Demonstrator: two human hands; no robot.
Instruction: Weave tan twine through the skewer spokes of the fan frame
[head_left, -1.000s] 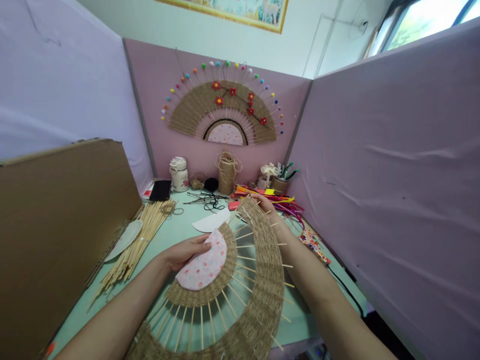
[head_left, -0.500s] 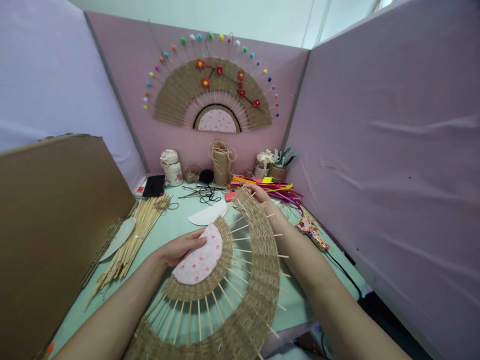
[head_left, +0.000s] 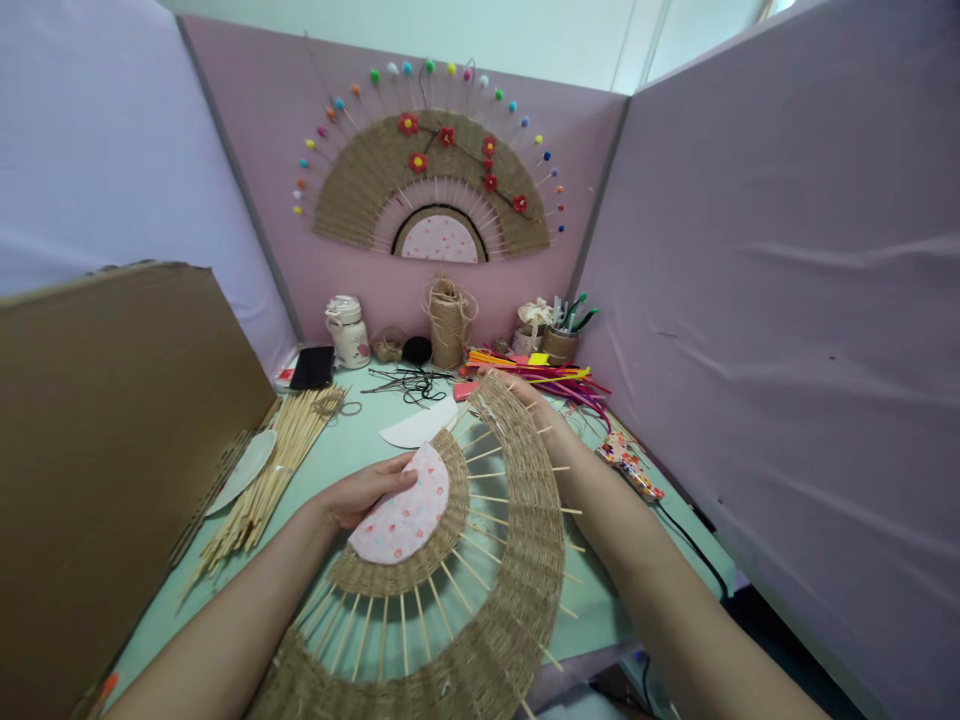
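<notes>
A woven twine fan (head_left: 536, 530) with thin wooden sticks is held up over the table, tilted so its straight side faces the upper left. At its centre is a half-round of pink dotted cloth (head_left: 405, 510). My left hand (head_left: 369, 492) grips this half-round at its straight edge, thumb on the front and fingers behind. Around the fan's far end, near the top, my right hand (head_left: 525, 400) is closed, its fingers mostly hidden behind the weave. The fan's lower left end runs out of view at the bottom.
A finished fan (head_left: 442, 150) with red flowers hangs on the back panel. Below stand a twine cone (head_left: 448, 325), a white bottle (head_left: 347, 333) and a pen holder (head_left: 562, 342). Bamboo sticks (head_left: 277, 470) lie left beside a cardboard sheet (head_left: 127, 450); a floral glue gun (head_left: 628, 465) lies right.
The whole view has shifted slightly, so things appear a little further right. Both hands keep the same hold on the fan.
</notes>
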